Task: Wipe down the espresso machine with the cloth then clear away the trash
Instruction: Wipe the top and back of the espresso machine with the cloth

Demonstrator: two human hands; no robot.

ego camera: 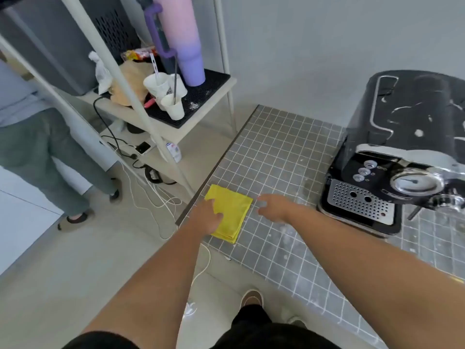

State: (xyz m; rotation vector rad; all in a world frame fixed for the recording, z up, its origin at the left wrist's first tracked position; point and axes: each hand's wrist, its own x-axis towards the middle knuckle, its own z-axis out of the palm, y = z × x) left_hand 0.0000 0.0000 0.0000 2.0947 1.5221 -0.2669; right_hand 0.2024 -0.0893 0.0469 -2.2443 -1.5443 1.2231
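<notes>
A folded yellow cloth lies near the left corner of the grey tiled counter. My left hand rests on the cloth's left edge, fingers curled over it. My right hand hovers just right of the cloth, fingers spread and pointing at it, holding nothing. The black espresso machine stands at the counter's right side, its top streaked with white smears, its perforated drip tray facing me. White specks dot the counter around it.
A white shelf rack stands to the left with paper cups, a purple tumbler and bags. Cables trail on the floor below. A person in green trousers stands at far left.
</notes>
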